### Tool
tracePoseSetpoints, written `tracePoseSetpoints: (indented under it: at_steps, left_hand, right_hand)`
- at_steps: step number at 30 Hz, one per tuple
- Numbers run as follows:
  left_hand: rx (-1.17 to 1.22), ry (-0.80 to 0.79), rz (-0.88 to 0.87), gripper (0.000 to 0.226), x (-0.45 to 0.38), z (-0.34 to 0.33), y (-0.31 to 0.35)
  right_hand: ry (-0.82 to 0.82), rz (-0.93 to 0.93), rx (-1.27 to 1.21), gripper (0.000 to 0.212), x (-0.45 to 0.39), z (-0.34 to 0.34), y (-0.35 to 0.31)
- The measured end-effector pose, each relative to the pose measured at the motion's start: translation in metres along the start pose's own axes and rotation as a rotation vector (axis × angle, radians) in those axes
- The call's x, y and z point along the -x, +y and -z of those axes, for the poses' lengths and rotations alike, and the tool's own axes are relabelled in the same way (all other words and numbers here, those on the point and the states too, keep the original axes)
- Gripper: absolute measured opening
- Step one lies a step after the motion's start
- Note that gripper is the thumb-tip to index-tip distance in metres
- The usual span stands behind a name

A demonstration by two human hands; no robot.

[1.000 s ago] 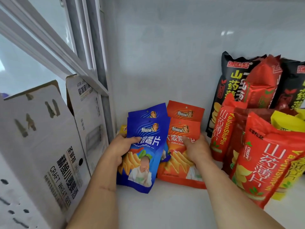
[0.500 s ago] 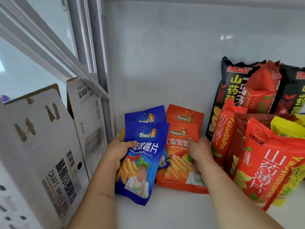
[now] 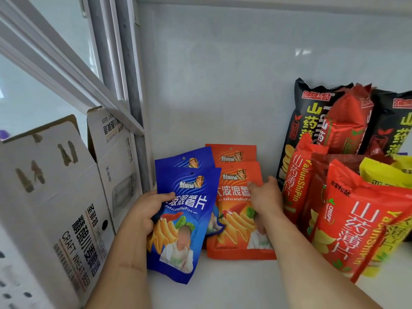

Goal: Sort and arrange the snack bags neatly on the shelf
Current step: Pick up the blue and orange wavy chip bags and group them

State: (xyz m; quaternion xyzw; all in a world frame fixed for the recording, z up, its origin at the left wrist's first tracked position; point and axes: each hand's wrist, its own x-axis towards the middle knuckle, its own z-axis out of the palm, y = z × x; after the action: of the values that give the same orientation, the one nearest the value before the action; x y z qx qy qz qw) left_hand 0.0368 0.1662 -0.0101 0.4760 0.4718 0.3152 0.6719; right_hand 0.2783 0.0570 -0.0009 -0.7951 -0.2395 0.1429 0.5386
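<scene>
On the white shelf (image 3: 234, 284), the left hand (image 3: 146, 210) grips the front blue bag (image 3: 187, 221), now lifted slightly higher, while the right hand (image 3: 266, 198) rests loose-fingered on the front orange bag (image 3: 234, 219) lying beside it.

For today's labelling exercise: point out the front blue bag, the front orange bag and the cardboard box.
front blue bag (image 3: 189, 221), head view, middle of its face.
front orange bag (image 3: 236, 219), head view, printed front.
cardboard box (image 3: 55, 197), head view, near flap.
</scene>
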Motion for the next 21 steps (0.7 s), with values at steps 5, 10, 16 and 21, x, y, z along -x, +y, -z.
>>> tracePoseSetpoints:
  at_steps: [5, 10, 16, 21]
  left_hand:
    - [0.019, -0.003, 0.012, 0.023, -0.001, 0.000, -0.003]
    - [0.039, -0.025, 0.020, 0.030, -0.001, 0.000, -0.004]
    - [0.046, -0.082, -0.027, 0.041, 0.011, 0.005, -0.002]
    - [0.051, -0.087, -0.091, 0.036, 0.047, -0.003, -0.013]
  right_hand:
    - [-0.375, -0.388, -0.324, 0.027, 0.003, 0.017, 0.002]
    - [-0.501, -0.371, -0.427, 0.036, 0.004, 0.027, 0.006]
    - [-0.277, -0.126, -0.429, 0.006, 0.021, 0.020, 0.007]
    - [-0.156, -0.010, -0.478, 0.009, 0.037, 0.023, 0.011]
